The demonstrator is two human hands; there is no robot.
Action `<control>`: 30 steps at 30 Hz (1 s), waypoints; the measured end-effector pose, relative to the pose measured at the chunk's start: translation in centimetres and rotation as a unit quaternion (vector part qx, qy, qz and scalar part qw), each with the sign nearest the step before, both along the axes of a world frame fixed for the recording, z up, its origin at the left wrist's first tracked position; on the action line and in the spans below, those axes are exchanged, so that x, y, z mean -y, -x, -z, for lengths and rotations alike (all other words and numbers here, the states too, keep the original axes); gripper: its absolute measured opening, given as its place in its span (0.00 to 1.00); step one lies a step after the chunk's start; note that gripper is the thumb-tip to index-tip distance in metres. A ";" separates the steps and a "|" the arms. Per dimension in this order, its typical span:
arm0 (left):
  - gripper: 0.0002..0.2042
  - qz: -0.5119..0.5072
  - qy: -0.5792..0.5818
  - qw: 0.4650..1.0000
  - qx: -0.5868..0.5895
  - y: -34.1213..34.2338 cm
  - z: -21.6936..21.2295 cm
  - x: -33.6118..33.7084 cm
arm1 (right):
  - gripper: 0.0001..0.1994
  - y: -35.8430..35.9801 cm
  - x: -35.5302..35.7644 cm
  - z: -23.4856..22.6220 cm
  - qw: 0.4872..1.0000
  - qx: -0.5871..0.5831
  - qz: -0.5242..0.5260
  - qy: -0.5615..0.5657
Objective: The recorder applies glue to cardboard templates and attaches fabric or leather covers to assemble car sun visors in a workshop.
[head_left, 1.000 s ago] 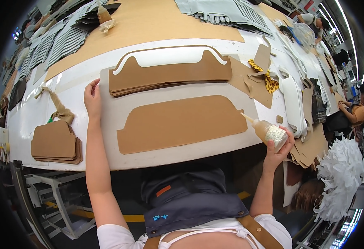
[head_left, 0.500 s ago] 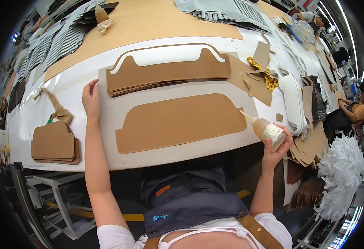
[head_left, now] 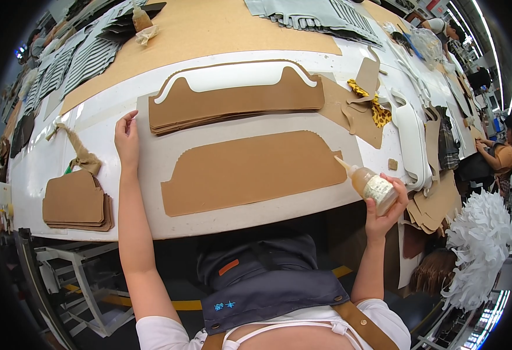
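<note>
A wide tan leather-like panel (head_left: 256, 170) with a zigzag top edge lies flat on a white sheet (head_left: 157, 154) in front of me. My right hand (head_left: 384, 210) grips a small glue bottle (head_left: 371, 184) with amber liquid, its nozzle pointing at the panel's right end. My left hand (head_left: 127, 139) rests flat on the white sheet's left part, fingertips at its corner, holding nothing. Behind the panel sits a stack of tan panels (head_left: 232, 102) under a white cut-out template (head_left: 232, 76).
A small stack of tan pieces (head_left: 76, 201) lies at the table's left front. Tan offcuts and a yellow patterned scrap (head_left: 376, 108) sit at right, with white curved parts (head_left: 411, 140). Grey ribbed pieces (head_left: 86, 58) line the far left. Another person (head_left: 495, 154) sits at right.
My right hand has tilted the glue bottle, bringing its nozzle closer to the panel's right end. My left hand has stayed on the white sheet.
</note>
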State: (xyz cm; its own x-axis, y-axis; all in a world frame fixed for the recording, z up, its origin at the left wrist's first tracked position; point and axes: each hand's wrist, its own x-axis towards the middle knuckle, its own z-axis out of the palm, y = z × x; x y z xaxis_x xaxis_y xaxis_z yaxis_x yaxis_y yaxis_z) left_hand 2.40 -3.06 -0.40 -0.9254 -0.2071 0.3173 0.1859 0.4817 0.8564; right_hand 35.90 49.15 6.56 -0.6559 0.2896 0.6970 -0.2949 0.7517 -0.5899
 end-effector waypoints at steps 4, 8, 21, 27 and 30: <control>0.13 0.001 0.009 1.000 -0.001 0.1 0.2 0.3 | 0.33 0.4 0.5 0.2 1.000 -0.007 -0.015 0.009; 0.13 0.000 0.015 1.000 -0.006 0.2 0.3 0.3 | 0.33 0.9 0.8 0.4 1.000 -0.012 -0.025 0.007; 0.13 0.002 -0.001 1.000 -0.004 0.2 0.5 0.5 | 0.33 3.6 1.4 0.6 0.998 -0.020 -0.048 -0.022; 0.12 0.000 0.005 1.000 -0.008 -0.1 0.0 0.0 | 0.33 4.9 1.7 0.7 0.997 -0.022 -0.059 -0.052; 0.12 0.000 0.012 1.000 -0.008 -0.2 -0.1 -0.1 | 0.32 5.3 1.8 0.8 0.996 -0.021 -0.070 -0.048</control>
